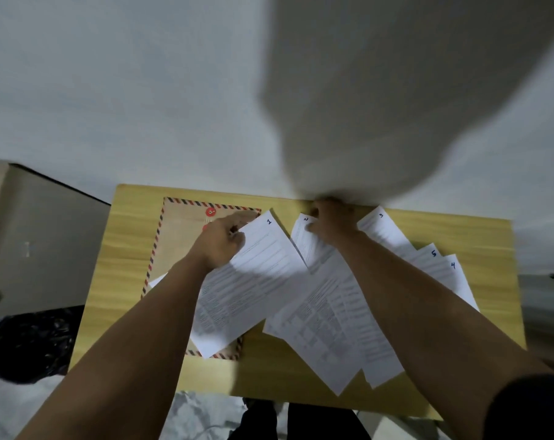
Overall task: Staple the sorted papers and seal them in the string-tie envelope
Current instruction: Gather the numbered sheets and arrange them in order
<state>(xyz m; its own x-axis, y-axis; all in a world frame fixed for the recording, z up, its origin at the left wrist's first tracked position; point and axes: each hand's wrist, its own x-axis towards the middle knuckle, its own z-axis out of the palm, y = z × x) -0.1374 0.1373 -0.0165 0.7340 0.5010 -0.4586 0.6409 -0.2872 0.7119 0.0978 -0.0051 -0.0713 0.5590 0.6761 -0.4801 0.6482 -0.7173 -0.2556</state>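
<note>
1. Five numbered sheets lay fanned across the yellow table [301, 376].
2. My left hand [220, 241] pinched sheet 1 [256, 281], which overlapped the striped envelope [180, 236].
3. My right hand [333, 222] gripped a large blurred sheet [396, 106] lifted above sheet 2 [304, 239].

A yellow wood-grain counter [132, 281] stands against a plain pale wall [110, 90]. Left of it is a grey-beige cabinet [40, 242] with a dark top edge. A black bag [31, 344] lies on the light marbled floor [202, 417]. Lighting is dim and even.
</note>
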